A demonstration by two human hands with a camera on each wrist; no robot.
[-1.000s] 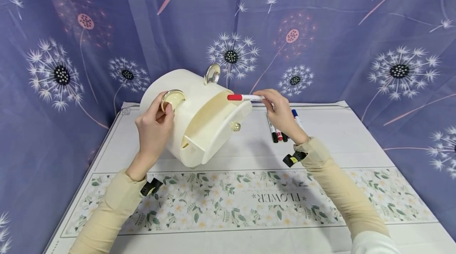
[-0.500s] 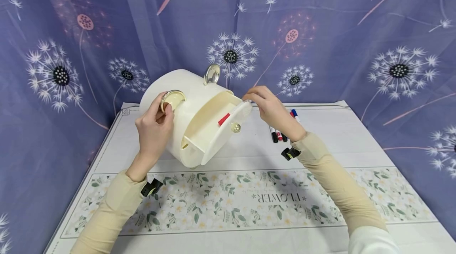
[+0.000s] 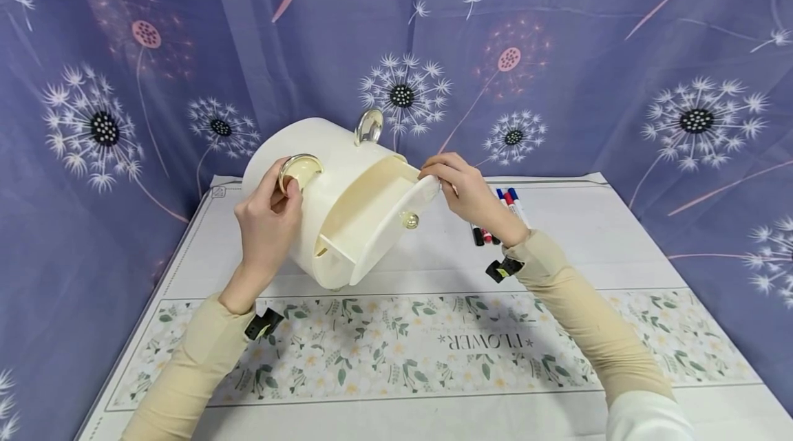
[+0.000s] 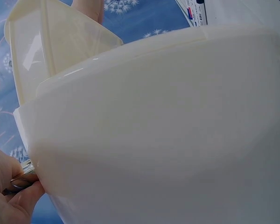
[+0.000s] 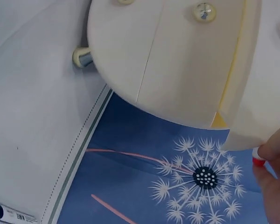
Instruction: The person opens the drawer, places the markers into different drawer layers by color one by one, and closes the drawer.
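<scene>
Nearest, the floral band (image 3: 458, 351) runs along the table (image 3: 576, 241), under both forearms. Beyond it, the left hand (image 3: 269, 228) has its fingers clamped on a gold-rimmed ear (image 3: 301, 167) of the white container (image 3: 316, 142), which is tilted. The container's tray (image 3: 387, 241) stands pulled out, its round knob facing outward; the front panel hides part of the inside. At the tray's far upper corner is the right hand (image 3: 473, 197), fingers and thumb pinched on the marker (image 5: 258, 161). Only its red tip and a sliver of white show, in the right wrist view; the rest is hidden behind the panel and hand. Past that forearm, other markers (image 3: 509, 198) with blue, red and black ends lie on the table, partly covered by the hand and wrist. Farthest back hangs the dandelion-print curtain (image 3: 582, 69).
</scene>
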